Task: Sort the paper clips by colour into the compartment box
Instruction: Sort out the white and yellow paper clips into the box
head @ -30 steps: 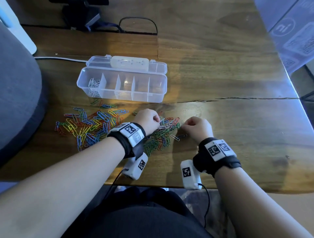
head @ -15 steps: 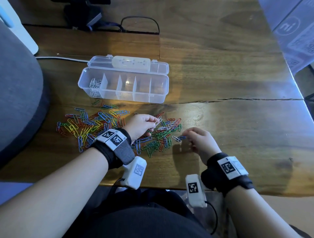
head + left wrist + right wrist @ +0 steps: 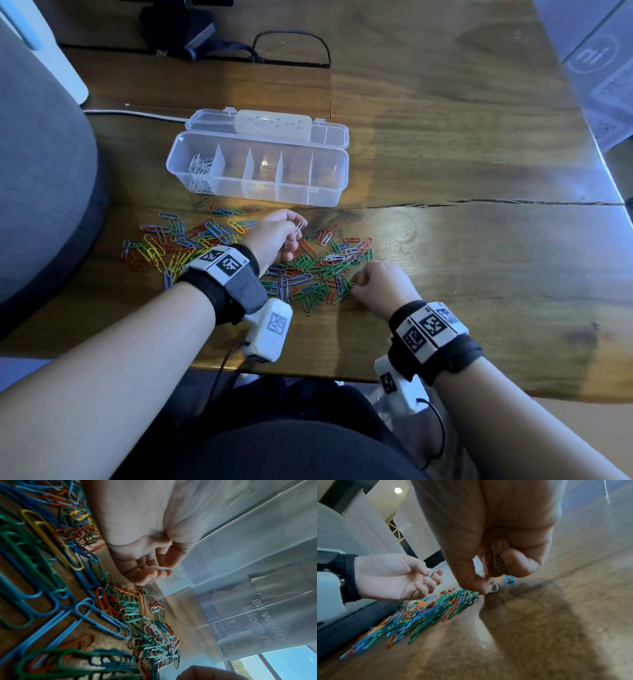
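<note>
The clear compartment box point(image 3: 327, 186) lies open on the wooden table, with white clips point(image 3: 200, 168) in its leftmost compartment. In front of it spreads a pile of coloured paper clips point(image 3: 308, 274). My left hand point(image 3: 294, 236) is raised a little over the pile, palm turned inward, and pinches a white paper clip point(image 3: 299, 228), which shows again in the wrist views point(image 3: 162, 568) point(image 3: 433, 572). My right hand point(image 3: 356, 284) is curled at the pile's near right edge. Its thumb and finger pinch a pale clip point(image 3: 494, 588) against the table.
A second spread of yellow, blue and red clips point(image 3: 171, 246) lies left of my left wrist. A grey chair back point(image 3: 41, 192) stands at the left. A white cable point(image 3: 137, 113) and a black cable point(image 3: 291, 37) run behind the box. The table's near edge point(image 3: 308, 375) is close.
My left hand has risen off the pile and turned, now showing a white clip between its fingers. My right hand has drawn back to the pile's near right edge.
</note>
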### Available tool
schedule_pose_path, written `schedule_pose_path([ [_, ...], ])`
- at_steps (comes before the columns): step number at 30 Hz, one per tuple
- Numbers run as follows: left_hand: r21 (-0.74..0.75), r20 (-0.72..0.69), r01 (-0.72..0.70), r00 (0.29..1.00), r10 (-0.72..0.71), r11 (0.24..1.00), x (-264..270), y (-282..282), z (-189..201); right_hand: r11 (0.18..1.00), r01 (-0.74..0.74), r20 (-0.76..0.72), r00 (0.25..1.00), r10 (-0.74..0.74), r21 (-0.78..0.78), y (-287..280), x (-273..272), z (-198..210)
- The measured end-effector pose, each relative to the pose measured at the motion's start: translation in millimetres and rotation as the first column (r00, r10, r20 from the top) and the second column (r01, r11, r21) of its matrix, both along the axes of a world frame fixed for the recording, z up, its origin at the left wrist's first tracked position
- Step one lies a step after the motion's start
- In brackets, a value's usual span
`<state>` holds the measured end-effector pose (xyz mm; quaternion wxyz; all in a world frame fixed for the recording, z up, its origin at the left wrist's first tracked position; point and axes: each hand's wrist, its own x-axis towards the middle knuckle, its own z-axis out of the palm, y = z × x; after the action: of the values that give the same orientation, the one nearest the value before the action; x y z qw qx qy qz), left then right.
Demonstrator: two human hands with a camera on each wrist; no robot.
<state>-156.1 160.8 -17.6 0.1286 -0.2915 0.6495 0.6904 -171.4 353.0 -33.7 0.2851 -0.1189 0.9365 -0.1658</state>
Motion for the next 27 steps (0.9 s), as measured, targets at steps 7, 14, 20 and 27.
schedule_pose_path([
  [7, -0.26, -0.011, 0.239, 0.968, -0.25, 0.936, -12, 7, 2, 0.387, 0.724, 0.655, 0.686, -0.317, -0.571, 14, -22, 12],
  [14, -0.675, 0.13, 0.429, 0.87, -0.476, 0.6, -17, 32, -7, 0.014, 0.868, 0.833, 0.482, -0.272, -0.497, 15, -44, 11],
  [20, -0.771, 0.247, 0.499, 0.808, -0.535, 0.396, -19, 38, -11, 0.759, 0.471, 0.121, 0.874, -0.471, -0.45, 14, -51, -11],
  [27, -0.724, 0.123, 0.436, 0.844, -0.522, 0.534, -10, 23, -16, 0.991, 0.084, -0.106, 0.99, -0.095, -0.101, 23, -36, -7],
])
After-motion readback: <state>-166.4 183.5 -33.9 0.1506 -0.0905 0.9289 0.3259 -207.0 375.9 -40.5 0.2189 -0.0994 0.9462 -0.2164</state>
